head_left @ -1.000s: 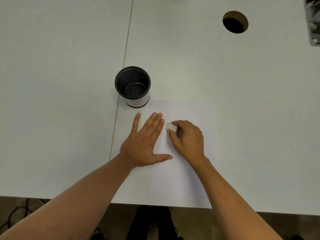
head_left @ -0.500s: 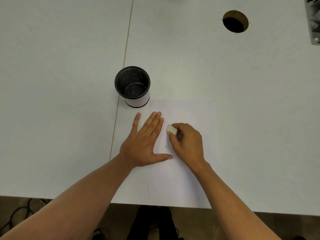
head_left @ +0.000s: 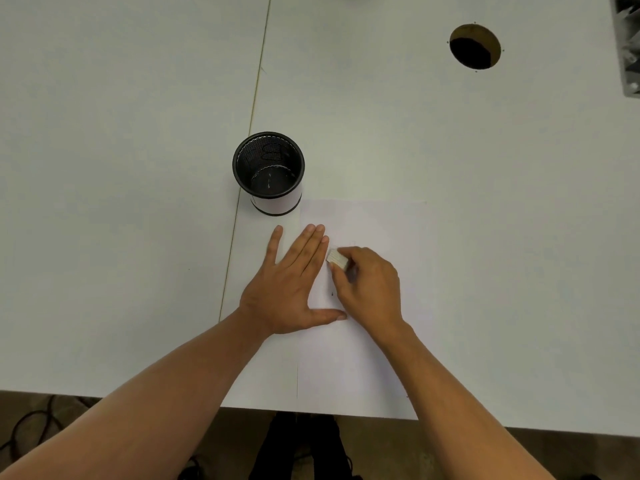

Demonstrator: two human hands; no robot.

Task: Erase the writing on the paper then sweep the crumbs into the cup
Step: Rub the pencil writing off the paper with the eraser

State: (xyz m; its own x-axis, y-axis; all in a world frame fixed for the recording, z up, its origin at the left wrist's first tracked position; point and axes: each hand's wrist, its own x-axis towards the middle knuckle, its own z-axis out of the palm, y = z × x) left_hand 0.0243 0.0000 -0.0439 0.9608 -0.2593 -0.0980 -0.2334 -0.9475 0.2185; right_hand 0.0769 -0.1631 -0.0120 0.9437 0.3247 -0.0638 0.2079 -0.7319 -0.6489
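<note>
Two hands are laid on the paper [head_left: 363, 341]: the left hand [head_left: 289, 289] is pressed flat, while the eraser [head_left: 336, 258] is pinched by the right hand [head_left: 369, 282], apparently against the sheet. The cup [head_left: 269, 173] is stood just beyond.

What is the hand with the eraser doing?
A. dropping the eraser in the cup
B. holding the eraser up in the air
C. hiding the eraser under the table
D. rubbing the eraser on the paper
D: the right hand pinches the white eraser down against the paper, beside the flat left hand, while the cup stands apart.
</note>
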